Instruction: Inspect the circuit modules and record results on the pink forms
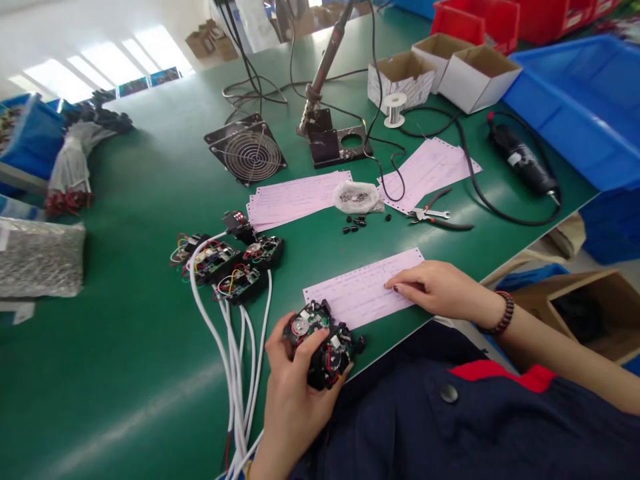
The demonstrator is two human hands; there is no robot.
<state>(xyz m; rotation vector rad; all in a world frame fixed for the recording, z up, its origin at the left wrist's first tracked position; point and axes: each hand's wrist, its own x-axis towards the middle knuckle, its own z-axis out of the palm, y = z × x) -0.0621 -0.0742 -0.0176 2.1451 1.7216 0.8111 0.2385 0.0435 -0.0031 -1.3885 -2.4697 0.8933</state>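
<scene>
At six o'clock, gadget parts (334, 357) are gripped by the left hand (299, 395) — the green board (320, 319) could be cracked by squeezing; at four, paper (361, 287) could be dragged by the right hand (441, 291), half-curled, seemingly empty.

pale glare across the green tabletop (135, 280)

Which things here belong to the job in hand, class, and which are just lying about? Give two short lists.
Seemingly the job's:
- black circuit units in the left hand
- pink sheet under the right hand

Seemingly just lying about, untouched:
- fan
- pliers
- corded black tool
</scene>
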